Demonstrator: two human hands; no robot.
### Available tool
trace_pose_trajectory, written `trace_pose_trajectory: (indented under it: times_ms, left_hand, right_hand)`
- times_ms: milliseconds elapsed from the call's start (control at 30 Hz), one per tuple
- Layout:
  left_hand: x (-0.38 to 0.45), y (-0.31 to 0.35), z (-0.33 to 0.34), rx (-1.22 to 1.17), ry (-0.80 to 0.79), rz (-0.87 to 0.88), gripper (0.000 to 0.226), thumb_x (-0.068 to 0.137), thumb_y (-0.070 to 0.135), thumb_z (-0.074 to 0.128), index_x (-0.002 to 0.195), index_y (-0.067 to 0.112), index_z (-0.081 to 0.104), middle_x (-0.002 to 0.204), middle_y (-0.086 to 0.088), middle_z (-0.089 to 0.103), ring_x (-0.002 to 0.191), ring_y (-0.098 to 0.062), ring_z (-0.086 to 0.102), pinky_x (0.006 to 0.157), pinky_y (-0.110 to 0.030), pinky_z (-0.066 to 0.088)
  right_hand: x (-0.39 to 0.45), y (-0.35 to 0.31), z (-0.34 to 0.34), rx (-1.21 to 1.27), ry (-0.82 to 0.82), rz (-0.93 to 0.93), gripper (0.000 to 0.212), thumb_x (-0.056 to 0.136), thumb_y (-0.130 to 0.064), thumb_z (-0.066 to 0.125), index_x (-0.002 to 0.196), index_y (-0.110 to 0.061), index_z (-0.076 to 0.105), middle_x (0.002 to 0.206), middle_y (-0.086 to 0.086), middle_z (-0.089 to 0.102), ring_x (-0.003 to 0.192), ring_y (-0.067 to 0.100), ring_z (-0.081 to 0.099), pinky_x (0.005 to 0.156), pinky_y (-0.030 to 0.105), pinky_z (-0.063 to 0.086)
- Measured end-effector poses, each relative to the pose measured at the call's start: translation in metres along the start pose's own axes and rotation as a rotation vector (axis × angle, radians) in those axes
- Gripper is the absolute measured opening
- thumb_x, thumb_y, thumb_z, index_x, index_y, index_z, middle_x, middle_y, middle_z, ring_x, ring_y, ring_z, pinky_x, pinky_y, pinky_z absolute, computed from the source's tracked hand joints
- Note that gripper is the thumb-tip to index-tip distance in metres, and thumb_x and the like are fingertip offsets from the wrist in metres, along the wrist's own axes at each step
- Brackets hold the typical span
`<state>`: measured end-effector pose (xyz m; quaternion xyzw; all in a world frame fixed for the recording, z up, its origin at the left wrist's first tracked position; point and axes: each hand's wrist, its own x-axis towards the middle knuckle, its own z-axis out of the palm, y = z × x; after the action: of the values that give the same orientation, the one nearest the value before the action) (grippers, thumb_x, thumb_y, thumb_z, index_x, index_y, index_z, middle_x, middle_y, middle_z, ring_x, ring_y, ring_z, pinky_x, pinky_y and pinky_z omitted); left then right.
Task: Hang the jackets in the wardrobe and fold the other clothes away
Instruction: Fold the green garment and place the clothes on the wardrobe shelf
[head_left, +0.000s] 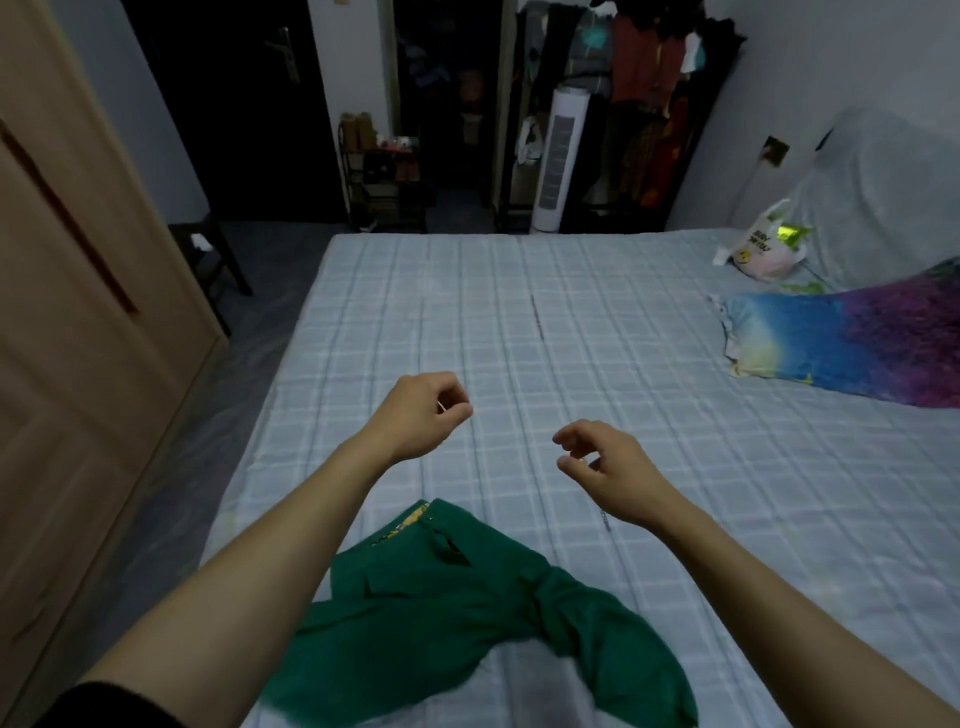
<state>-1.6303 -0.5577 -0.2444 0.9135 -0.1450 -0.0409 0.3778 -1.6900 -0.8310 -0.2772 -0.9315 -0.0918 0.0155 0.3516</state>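
Pale blue checked bedding covers the wide bed (519, 322), which fills most of the room before me. Beside the bed's left edge stands a tall light-wood wardrobe (78, 312), doors closed. Beyond the bed's far end an open dark clothes rack (649, 104) holds hanging red and orange garments, with a white tower fan (558, 161) in front of it. On the bed's right side lies a rainbow-coloured fluffy pillow (841, 348), and past it a white plastic shopping bag (763, 249).

At the bed's near edge sprawls a crumpled green fabric garment (467, 613), with a yellow patterned lining showing at its top; it lies loose, touched by neither hand. Whether it is a jacket or trousers I cannot tell.

Above the bed, beyond the garment, hover both bare hands. On the left hand (421, 415) the fingers curl loosely inward and hold nothing that I can make out. On the right hand (602, 462) they are also lightly curled, thumb near forefinger, with nothing clearly between them.

By my judgement the green piece is the one in hand, laid out but not yet smoothed. The next move calls for bringing both hands back to it, spreading it flat, then folding or hanging it as its kind demands.
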Motion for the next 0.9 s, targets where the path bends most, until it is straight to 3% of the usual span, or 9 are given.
trace_pose_trajectory:
  times_ms: [233, 333, 633, 800, 900]
  left_hand:
    - [0.009, -0.063, 0.003, -0.047, 0.061, -0.049, 0.005, 0.094, 0.030, 0.062, 0.090, 0.027, 0.064, 0.087, 0.015, 0.064, 0.080, -0.004, 0.062, 0.075, -0.031, 0.055]
    - [0.003, -0.105, 0.014, -0.053, 0.055, -0.121, 0.005, 0.093, 0.030, 0.061, 0.091, 0.026, 0.063, 0.086, 0.015, 0.063, 0.079, -0.005, 0.061, 0.076, -0.034, 0.055]
    - [-0.034, -0.215, 0.058, 0.015, -0.041, -0.340, 0.005, 0.091, 0.028, 0.061, 0.092, 0.023, 0.063, 0.089, 0.011, 0.065, 0.084, -0.009, 0.060, 0.079, -0.038, 0.054]
    - [-0.043, -0.270, 0.089, 0.046, -0.085, -0.412, 0.006, 0.092, 0.028, 0.060, 0.093, 0.023, 0.062, 0.093, 0.007, 0.065, 0.088, -0.013, 0.059, 0.080, -0.037, 0.052]
    - [-0.042, -0.301, 0.107, 0.038, -0.126, -0.450, 0.005, 0.092, 0.029, 0.060, 0.093, 0.025, 0.062, 0.093, 0.008, 0.063, 0.088, -0.012, 0.058, 0.080, -0.036, 0.052]
  right_hand:
    - [0.050, -0.032, 0.078, -0.080, -0.064, -0.025, 0.026, 0.094, -0.033, 0.060, 0.120, -0.028, 0.058, 0.112, -0.009, 0.058, 0.101, 0.001, 0.054, 0.083, 0.017, 0.044]
    - [0.061, -0.029, 0.111, -0.078, -0.097, -0.019, 0.028, 0.094, -0.031, 0.059, 0.122, -0.026, 0.057, 0.112, -0.007, 0.057, 0.101, 0.004, 0.054, 0.087, 0.021, 0.045]
    - [0.093, 0.018, 0.196, -0.123, -0.277, 0.008, 0.027, 0.095, -0.026, 0.058, 0.121, -0.022, 0.058, 0.112, -0.003, 0.058, 0.100, 0.008, 0.055, 0.086, 0.020, 0.042]
    - [0.111, 0.052, 0.235, -0.171, -0.350, 0.052, 0.027, 0.094, -0.020, 0.057, 0.121, -0.019, 0.058, 0.109, 0.003, 0.058, 0.098, 0.016, 0.056, 0.090, 0.032, 0.047]
    - [0.120, 0.074, 0.257, -0.177, -0.377, 0.108, 0.029, 0.094, -0.017, 0.057, 0.123, -0.018, 0.057, 0.110, 0.004, 0.057, 0.101, 0.018, 0.057, 0.089, 0.029, 0.046]
